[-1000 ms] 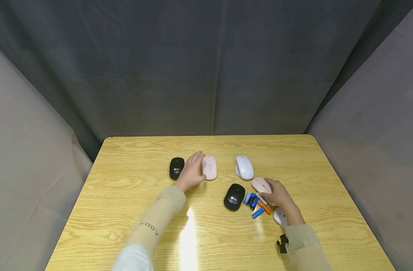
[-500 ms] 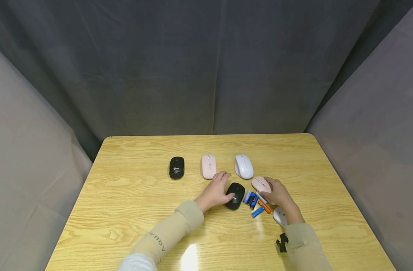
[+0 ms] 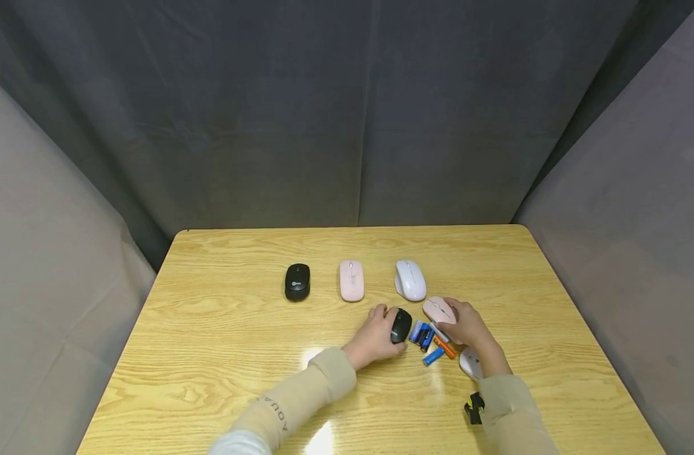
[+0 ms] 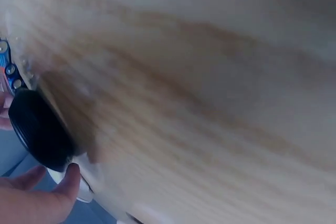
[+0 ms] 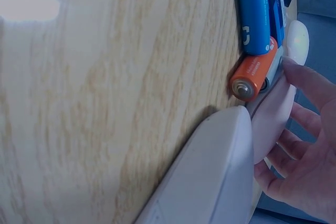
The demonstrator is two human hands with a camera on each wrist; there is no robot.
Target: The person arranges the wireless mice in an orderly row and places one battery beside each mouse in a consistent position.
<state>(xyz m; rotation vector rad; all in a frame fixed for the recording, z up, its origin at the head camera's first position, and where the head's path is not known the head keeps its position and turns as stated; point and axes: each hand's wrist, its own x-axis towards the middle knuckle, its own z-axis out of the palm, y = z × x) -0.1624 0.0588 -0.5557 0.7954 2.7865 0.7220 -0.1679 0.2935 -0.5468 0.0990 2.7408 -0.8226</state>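
My left hand [image 3: 374, 336] grips a black computer mouse [image 3: 401, 326] at the middle of the table, thumb on its near side and fingers over its far end. In the left wrist view that mouse [image 4: 39, 129] sits between fingertips at both ends. My right hand [image 3: 468, 327] holds a pink mouse [image 3: 438, 309] by its right side; the right wrist view shows the thumb on one edge of the pink mouse [image 5: 273, 116] and the other fingers along the opposite side. Between the two mice lie several batteries [image 3: 423, 336], blue, orange and grey, right beside the pink one.
A second black mouse [image 3: 297, 282], another pink mouse [image 3: 351, 280] and a white mouse [image 3: 411, 280] stand in a row farther back. One more white mouse [image 3: 470, 364] and a small black-and-yellow object [image 3: 473, 408] lie partly behind the right arm. Curtains surround the wooden table [image 3: 210, 354].
My left hand has moved right and nearer, from beside the back pink mouse to the middle black mouse, which it now grips. My right hand stays on its pink mouse.
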